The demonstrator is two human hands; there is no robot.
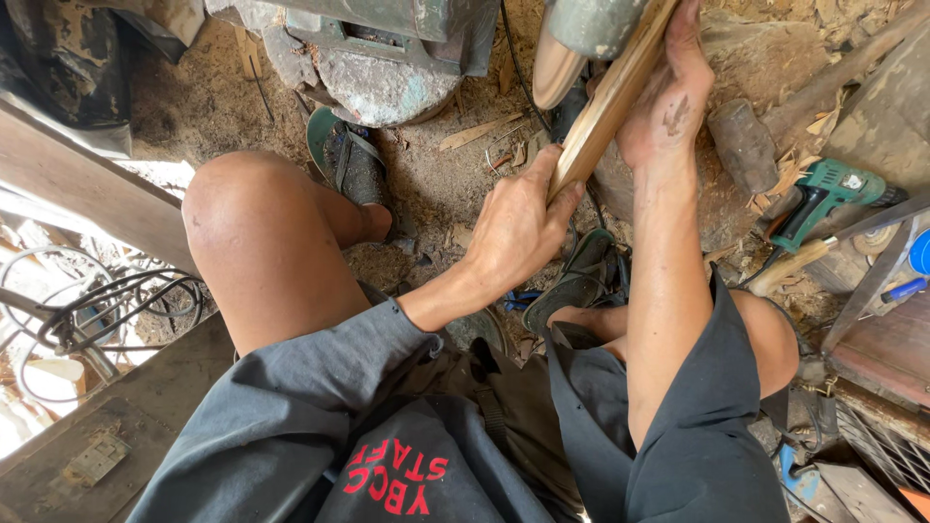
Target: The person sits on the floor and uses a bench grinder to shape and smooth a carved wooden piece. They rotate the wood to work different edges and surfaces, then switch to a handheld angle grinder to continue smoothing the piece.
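Note:
A flat tan wooden piece (605, 102) runs slantwise up to a spinning-type disc (557, 66) on a green machine (591, 24) at the top. My left hand (518, 228) grips the wooden piece's lower end. My right hand (668, 92) lies along its upper right side, fingers stretched up towards the machine. Both my knees (257, 232) are bent, and my sandalled feet (351, 160) rest on the sawdust-covered ground.
A green power drill (823, 199) lies at the right beside a wooden handle (790, 266). A heavy metal machine base (383, 68) stands at the top centre. Tangled cables (107, 300) and a wooden plank (68, 184) are at the left. A dark log (744, 143) lies near my right hand.

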